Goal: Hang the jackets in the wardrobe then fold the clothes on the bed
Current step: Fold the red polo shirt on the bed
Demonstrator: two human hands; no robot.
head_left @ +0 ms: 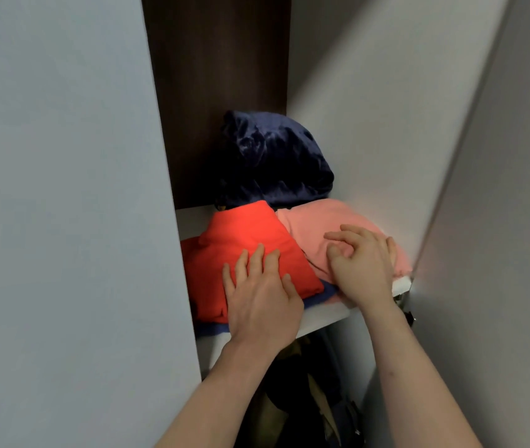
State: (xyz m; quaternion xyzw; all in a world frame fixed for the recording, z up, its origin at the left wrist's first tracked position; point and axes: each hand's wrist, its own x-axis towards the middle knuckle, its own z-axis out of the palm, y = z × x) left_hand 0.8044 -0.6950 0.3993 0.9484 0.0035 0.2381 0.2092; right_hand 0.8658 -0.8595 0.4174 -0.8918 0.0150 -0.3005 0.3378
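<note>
A blue garment (pixel 317 297) lies mostly hidden under the red folded garment (pixel 250 240); dark hanging clothes (pixel 302 392) below are indistinct.

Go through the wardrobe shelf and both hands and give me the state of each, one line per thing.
red garment: folded, lying on the shelf, left side.
pink garment: folded, lying beside the red one, right side.
dark blue garment: bunched, at the back of the shelf.
shelf: holds all three.
left hand: fingers straight, flat on the red garment.
right hand: fingers relaxed, resting on the pink garment.
</note>
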